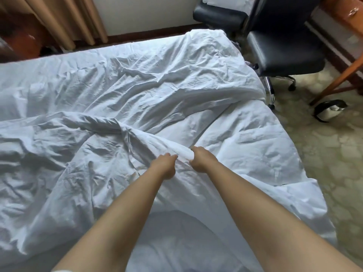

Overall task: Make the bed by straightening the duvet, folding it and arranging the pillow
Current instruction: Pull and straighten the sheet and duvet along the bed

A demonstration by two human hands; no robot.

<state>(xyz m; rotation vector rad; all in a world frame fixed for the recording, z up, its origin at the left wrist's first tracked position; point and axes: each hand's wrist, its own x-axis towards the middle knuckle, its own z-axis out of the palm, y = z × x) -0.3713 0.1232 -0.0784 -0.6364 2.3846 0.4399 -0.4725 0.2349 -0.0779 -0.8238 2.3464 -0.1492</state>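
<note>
A crumpled white duvet (121, 89) covers most of the bed, lying in deep folds across the left and far side. My left hand (164, 165) and my right hand (200, 158) are side by side near the middle of the bed, each gripping a raised ridge of the duvet's edge between them. To the right of my hands the flatter white sheet (251, 138) shows, reaching the bed's right corner. A rounded white shape, maybe a pillow (176, 228), lies between my forearms at the near edge; I cannot tell for sure.
A black office chair (282, 50) stands close to the bed's far right corner. A wooden desk leg (337, 79) and a black-and-white object (330, 110) are on the patterned floor at right. Tan curtains (74, 20) hang at the far left.
</note>
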